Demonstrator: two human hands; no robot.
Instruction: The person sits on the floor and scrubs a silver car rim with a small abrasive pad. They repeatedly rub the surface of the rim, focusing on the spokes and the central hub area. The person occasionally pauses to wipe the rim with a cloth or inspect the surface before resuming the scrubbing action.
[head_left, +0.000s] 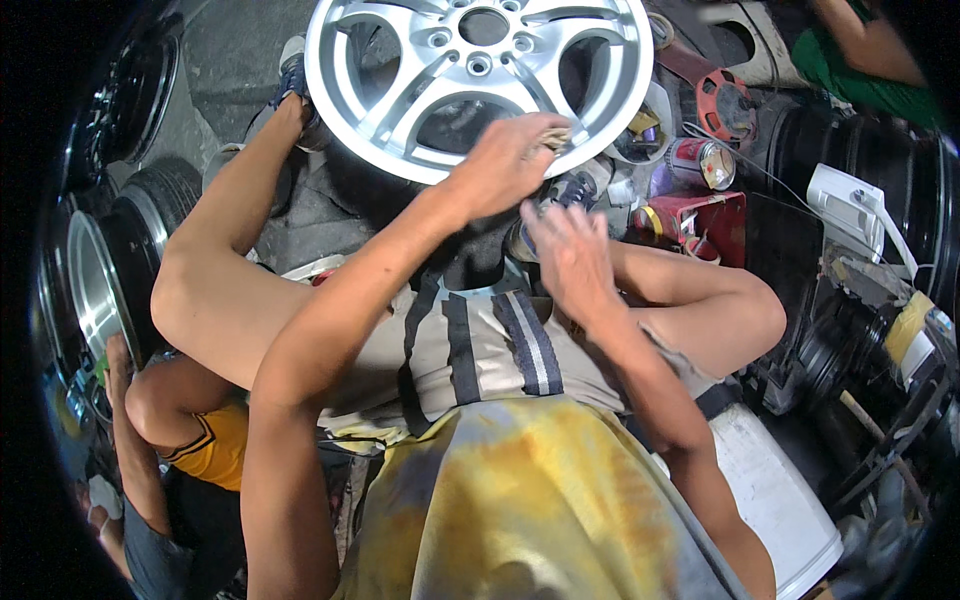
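A silver alloy wheel rim [612, 62] with wide spokes lies face up in front of me. My left hand [508, 165] reaches over its near edge, fingers curled around a small tan, crumpled piece [555, 138] whose material I cannot make out. That piece sits at or just above the rim's near lip; contact is unclear. Closer to me and a little right, my right hand [572, 255] hangs below the rim, blurred by motion. Its fingers look loosely spread, and nothing shows in them.
To the right are a paint can [702, 163], a red container [722, 220], a red ring-shaped part [725, 105] and a white plastic casing [850, 215]. More wheels [95, 270] stand at left. A person in yellow shorts [208, 445] sits lower left; another person's arm [880, 45] shows upper right.
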